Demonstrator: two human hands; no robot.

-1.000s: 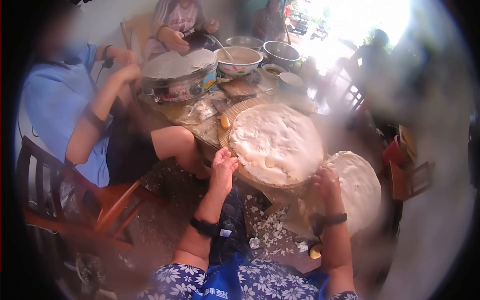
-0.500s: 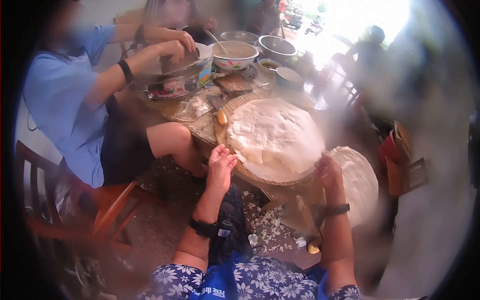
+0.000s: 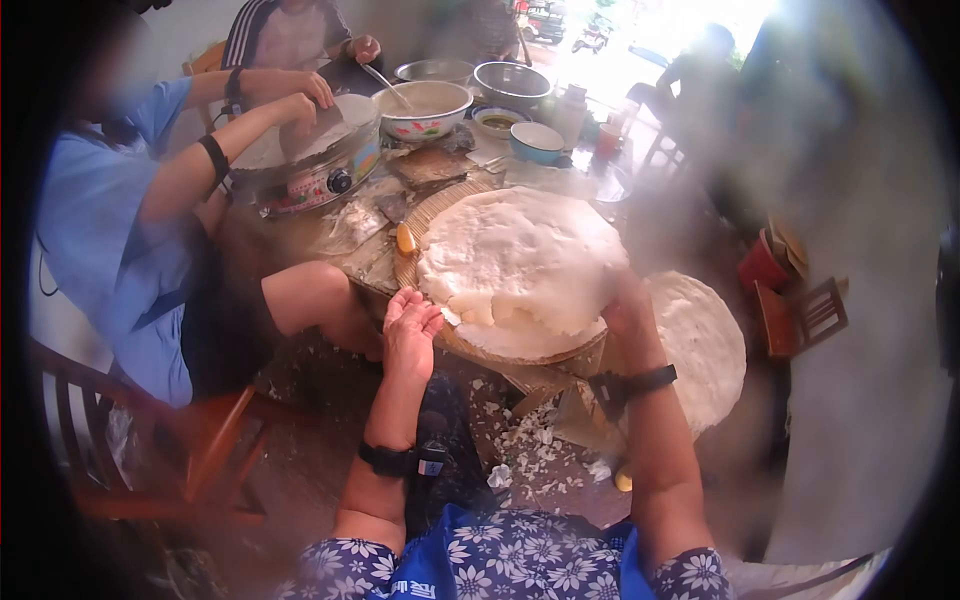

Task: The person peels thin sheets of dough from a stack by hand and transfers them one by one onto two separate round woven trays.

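A stack of thin white round sheets (image 3: 520,255) lies on a round woven tray (image 3: 520,350) at the table's near edge. My left hand (image 3: 410,330) rests against the stack's near left rim, fingers together and pointing up, touching the sheets. My right hand (image 3: 625,305) holds the stack's near right rim, fingers under or over the edge sheet; the grip is partly hidden. A second round white sheet stack (image 3: 700,340) sits lower, just right of my right arm.
A person in a blue shirt (image 3: 110,230) sits at the left, both hands on a round electric griddle (image 3: 310,165). Bowls (image 3: 425,105) and metal basins (image 3: 510,80) stand at the table's far end. White scraps litter the floor (image 3: 530,440). Wooden chairs stand left and right.
My view has shifted so the tray sits nearer and further left. Both my hands have closed in on the stack's near rim. The blue-shirted person's hands moved across the griddle.
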